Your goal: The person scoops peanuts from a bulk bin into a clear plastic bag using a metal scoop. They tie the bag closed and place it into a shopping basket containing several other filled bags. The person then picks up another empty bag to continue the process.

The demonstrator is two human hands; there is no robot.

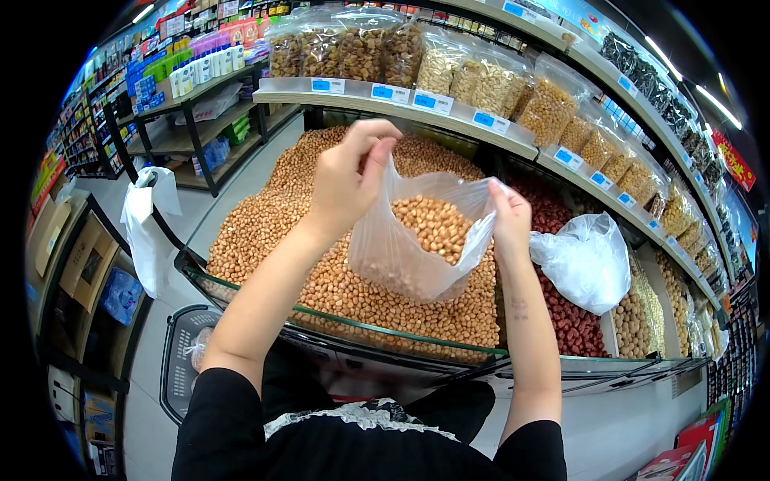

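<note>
My left hand (354,174) pinches one side of the mouth of a translucent plastic bag (391,240), with its fingers raised above the rim. On the opposite side, my right hand (510,219) grips the rim, so the mouth gapes between them. Small light-brown nuts (436,225) show inside; their exact kind is unclear. The bag hangs over a glass-fronted bin heaped with similar loose nuts (355,303). Whether its base touches the heap cannot be told.
A bunched white plastic bag (583,264) lies over red dried fruit (571,321) at right. The bin's glass front edge (385,327) runs before me. A grey basket (180,361) stands at lower left. Bagged dry goods line a shelf (391,93) behind; a bag roll (150,204) hangs left.
</note>
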